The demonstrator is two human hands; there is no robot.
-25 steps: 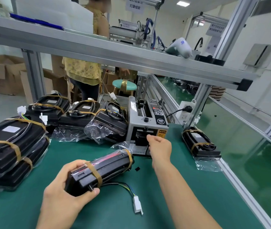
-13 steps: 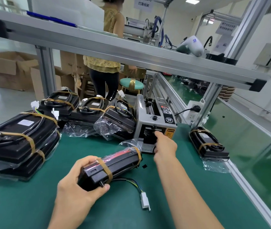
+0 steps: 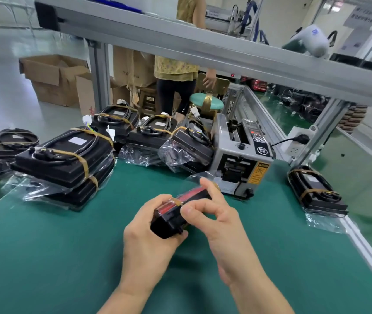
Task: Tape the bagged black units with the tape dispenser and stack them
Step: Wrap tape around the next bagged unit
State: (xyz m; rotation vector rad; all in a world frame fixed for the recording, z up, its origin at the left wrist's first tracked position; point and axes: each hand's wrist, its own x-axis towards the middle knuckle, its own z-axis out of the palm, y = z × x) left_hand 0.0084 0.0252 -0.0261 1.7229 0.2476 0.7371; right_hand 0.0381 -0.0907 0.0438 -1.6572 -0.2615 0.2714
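I see a green bench mat (image 3: 44, 257) under everything. An aluminium shelf beam (image 3: 203, 48) crosses overhead, with a white handheld tool (image 3: 309, 41) lying on it at far right. Behind the bench a person in a yellow top (image 3: 176, 66) stands beside a teal stool (image 3: 206, 104). Open cardboard boxes (image 3: 56, 80) sit on the floor at far left. A white power socket (image 3: 297, 143) with a black plug is by the right post
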